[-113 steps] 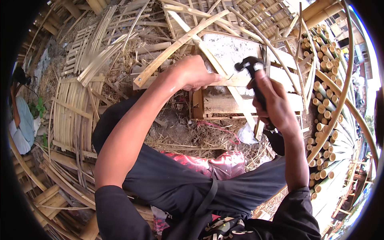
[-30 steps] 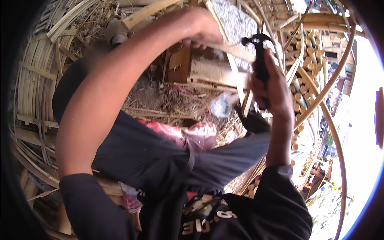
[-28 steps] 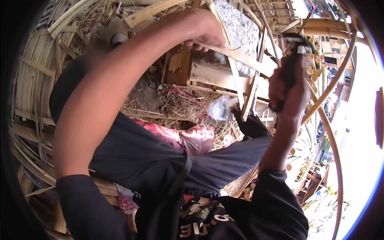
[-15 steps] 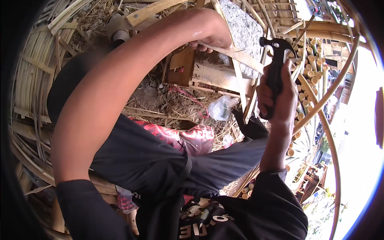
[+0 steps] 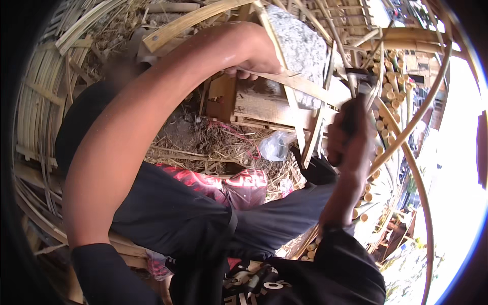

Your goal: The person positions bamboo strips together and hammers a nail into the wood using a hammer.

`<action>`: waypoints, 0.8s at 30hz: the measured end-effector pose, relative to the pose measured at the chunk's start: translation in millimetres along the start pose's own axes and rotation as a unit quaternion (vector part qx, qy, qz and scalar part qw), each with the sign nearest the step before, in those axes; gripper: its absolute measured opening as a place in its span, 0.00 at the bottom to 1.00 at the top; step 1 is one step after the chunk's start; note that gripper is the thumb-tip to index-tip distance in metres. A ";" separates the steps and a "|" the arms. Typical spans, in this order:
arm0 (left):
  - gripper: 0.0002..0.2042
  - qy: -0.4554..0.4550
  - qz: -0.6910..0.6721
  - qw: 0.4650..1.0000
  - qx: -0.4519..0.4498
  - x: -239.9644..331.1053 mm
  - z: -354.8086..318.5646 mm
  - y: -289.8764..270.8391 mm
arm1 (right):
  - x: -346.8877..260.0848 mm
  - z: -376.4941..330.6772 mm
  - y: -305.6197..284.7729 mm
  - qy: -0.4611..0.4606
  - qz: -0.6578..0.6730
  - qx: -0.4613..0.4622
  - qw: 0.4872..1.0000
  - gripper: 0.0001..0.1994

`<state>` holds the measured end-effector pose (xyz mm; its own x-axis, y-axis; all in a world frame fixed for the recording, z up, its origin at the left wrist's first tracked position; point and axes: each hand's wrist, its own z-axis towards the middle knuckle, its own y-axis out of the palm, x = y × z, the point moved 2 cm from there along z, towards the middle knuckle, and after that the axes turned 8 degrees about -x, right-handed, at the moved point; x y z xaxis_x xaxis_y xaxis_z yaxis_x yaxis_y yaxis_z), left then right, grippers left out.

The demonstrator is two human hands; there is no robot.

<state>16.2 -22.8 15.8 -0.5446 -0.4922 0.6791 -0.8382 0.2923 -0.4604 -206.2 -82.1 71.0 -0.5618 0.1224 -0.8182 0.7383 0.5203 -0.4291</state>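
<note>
My right hand [image 5: 351, 129] is wrapped round the dark handle of a claw hammer [image 5: 362, 81], held upright. The hammer's head is smeared by motion. My left arm reaches across the upper part of the view, and the closed left hand [image 5: 262, 58] grips a flat bamboo strip [image 5: 312, 89]. That strip slants down to the right from my fingers, crossing another narrow strip [image 5: 291, 96] in front of a pale speckled stone block [image 5: 300, 38]. The hammer is apart from the strip's right end.
Below the stone is a wooden block [image 5: 259, 104]. A clear plastic bag [image 5: 276, 146] lies on straw-littered ground. Stacked bamboo poles [image 5: 389, 96] stand at right, behind a bent bamboo length [image 5: 406, 134]. Woven bamboo panels [image 5: 38, 101] line the left. My legs in dark trousers [image 5: 173, 203] are spread below.
The hammer in my right hand has swung and its head has turned and dropped slightly. My left hand keeps its grip on the strip. The whole view has shifted a little.
</note>
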 end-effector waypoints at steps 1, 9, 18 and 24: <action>0.20 -0.014 0.029 0.999 0.004 6.5 7.9 -1.9 | 4.5 8.4 -17.5 -0.193 0.158 -0.085 0.965 0.30; 0.28 -0.027 0.021 0.998 0.058 -11.8 11.3 0.9 | -8.3 6.7 -1.5 -0.004 0.018 -0.139 0.990 0.28; 0.29 -0.018 0.026 0.998 0.045 -6.9 10.9 2.4 | -5.3 13.9 -6.8 -0.123 0.082 -0.107 0.983 0.30; 0.27 -0.012 -0.017 1.000 0.009 -12.5 16.4 4.1 | -11.0 22.7 -16.5 -0.155 0.197 -0.227 0.941 0.28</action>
<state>20.1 -29.0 -4.0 -0.5141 -0.5222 0.6805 -0.8559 0.2607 -0.4466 -203.7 -111.1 78.3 -0.0896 0.1666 -0.9819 0.5912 0.8023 0.0822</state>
